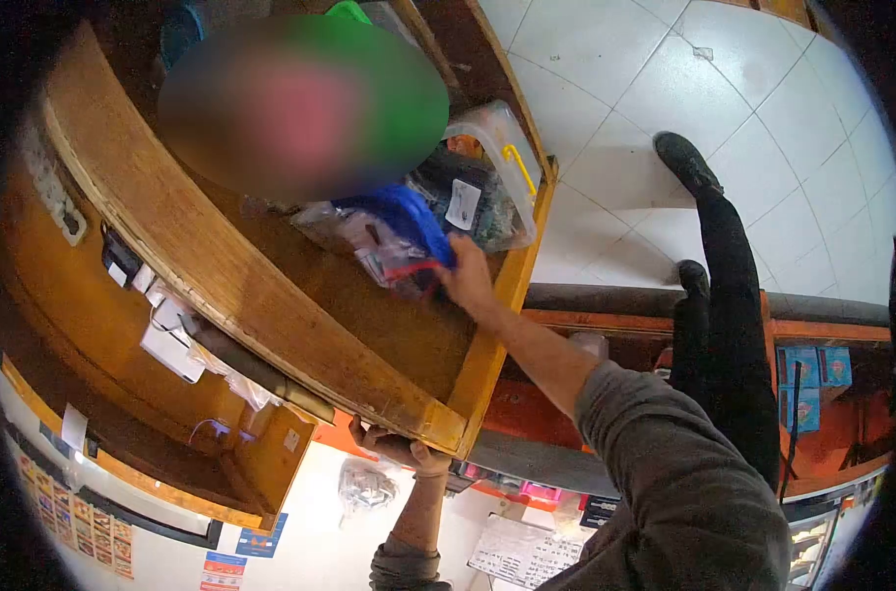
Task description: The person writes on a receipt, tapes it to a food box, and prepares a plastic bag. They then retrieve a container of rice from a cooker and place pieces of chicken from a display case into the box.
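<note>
My right hand (468, 276) reaches over the side of a wooden drawer (226, 266), its fingers closed on a clear plastic bag (374, 241) with a wide blue band and a red edge. Small items, too blurred to name, show through the bag's plastic. Right beside it stands a clear plastic box (512, 163) with a yellow handle, holding dark packets and a white label. My left hand (399, 448) is curled around the drawer's near corner, fingers to the left and thumb to the right. A blurred patch hides the drawer's far end.
Black-clad legs (734, 315) and shoes stand on white floor tiles (625, 138). An orange shelf with blue boxes (812, 379) is at the right. A power strip (59, 192) and white device (172, 340) lie left of the drawer. Posters (79, 512) hang lower left.
</note>
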The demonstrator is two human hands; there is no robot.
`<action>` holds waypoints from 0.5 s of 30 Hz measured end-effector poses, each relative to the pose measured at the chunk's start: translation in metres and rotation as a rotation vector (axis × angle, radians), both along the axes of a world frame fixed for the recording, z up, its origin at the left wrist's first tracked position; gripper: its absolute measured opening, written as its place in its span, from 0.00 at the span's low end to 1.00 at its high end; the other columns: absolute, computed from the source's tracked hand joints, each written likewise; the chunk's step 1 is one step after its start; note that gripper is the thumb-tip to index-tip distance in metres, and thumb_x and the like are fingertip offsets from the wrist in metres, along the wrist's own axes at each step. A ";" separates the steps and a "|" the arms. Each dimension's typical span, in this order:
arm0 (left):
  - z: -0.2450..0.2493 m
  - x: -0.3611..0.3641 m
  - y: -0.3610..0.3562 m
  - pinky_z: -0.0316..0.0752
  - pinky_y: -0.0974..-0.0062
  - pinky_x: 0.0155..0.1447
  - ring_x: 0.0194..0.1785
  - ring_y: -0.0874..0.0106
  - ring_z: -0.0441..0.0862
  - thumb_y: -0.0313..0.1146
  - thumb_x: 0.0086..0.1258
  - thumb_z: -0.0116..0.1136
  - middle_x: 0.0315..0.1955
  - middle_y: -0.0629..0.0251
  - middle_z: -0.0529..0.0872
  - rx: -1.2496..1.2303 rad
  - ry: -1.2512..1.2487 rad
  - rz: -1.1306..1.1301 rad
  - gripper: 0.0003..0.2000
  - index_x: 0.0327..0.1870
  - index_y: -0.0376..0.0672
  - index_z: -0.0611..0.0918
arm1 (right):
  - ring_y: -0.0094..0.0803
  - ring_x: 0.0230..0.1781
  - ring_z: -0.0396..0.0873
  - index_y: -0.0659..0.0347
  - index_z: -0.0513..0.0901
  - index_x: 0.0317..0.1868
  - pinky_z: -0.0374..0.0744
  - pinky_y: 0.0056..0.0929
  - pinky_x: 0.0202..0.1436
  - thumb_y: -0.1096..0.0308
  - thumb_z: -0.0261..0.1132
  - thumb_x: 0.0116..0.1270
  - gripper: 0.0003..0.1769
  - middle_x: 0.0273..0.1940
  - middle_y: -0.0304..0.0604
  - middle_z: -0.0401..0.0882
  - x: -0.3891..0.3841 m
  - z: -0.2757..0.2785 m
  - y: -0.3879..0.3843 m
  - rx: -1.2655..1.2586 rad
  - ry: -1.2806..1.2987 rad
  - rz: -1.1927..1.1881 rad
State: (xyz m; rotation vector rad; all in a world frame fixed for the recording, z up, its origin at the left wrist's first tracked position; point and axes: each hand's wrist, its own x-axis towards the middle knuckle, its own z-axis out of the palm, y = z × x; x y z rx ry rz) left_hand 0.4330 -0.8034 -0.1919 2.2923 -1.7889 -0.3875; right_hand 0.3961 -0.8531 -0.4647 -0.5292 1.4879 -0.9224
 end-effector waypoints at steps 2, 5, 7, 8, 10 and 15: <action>0.001 0.040 0.032 0.54 0.45 0.68 0.69 0.55 0.55 0.65 0.61 0.49 0.61 0.48 0.58 -0.008 0.087 0.031 0.34 0.54 0.41 0.64 | 0.62 0.49 0.74 0.65 0.70 0.61 0.75 0.51 0.53 0.76 0.72 0.51 0.35 0.46 0.61 0.75 0.003 0.017 -0.007 0.071 0.071 -0.051; -0.001 -0.022 -0.019 0.53 0.45 0.69 0.70 0.55 0.54 0.64 0.62 0.48 0.61 0.48 0.57 -0.029 0.017 -0.064 0.33 0.54 0.42 0.64 | 0.63 0.51 0.75 0.66 0.70 0.60 0.75 0.52 0.50 0.78 0.68 0.54 0.31 0.47 0.63 0.77 0.006 -0.013 -0.012 0.165 -0.062 -0.060; 0.001 -0.013 -0.014 0.52 0.46 0.69 0.70 0.55 0.55 0.64 0.62 0.48 0.62 0.48 0.57 -0.019 0.001 -0.090 0.33 0.54 0.42 0.64 | 0.63 0.47 0.78 0.64 0.69 0.62 0.75 0.54 0.48 0.78 0.67 0.55 0.31 0.43 0.61 0.80 -0.008 -0.017 -0.017 0.220 -0.009 -0.020; 0.001 -0.010 -0.013 0.52 0.47 0.69 0.69 0.56 0.55 0.64 0.62 0.49 0.62 0.49 0.57 -0.013 -0.016 -0.118 0.33 0.54 0.42 0.63 | 0.63 0.47 0.78 0.64 0.69 0.62 0.75 0.54 0.48 0.78 0.67 0.55 0.31 0.43 0.61 0.80 -0.011 -0.022 -0.018 0.220 -0.005 -0.018; -0.001 -0.012 -0.013 0.53 0.49 0.69 0.69 0.57 0.56 0.64 0.62 0.49 0.63 0.49 0.56 -0.025 0.024 -0.108 0.33 0.54 0.42 0.63 | 0.59 0.47 0.80 0.61 0.71 0.62 0.77 0.50 0.49 0.75 0.70 0.54 0.33 0.44 0.60 0.82 -0.013 -0.030 -0.016 0.186 -0.045 0.076; 0.002 -0.006 -0.008 0.54 0.54 0.68 0.67 0.60 0.58 0.65 0.64 0.49 0.63 0.50 0.57 0.013 0.040 -0.057 0.37 0.59 0.39 0.61 | 0.52 0.46 0.83 0.60 0.81 0.52 0.78 0.44 0.49 0.68 0.75 0.52 0.25 0.41 0.58 0.84 -0.003 -0.025 -0.015 0.100 -0.390 -0.034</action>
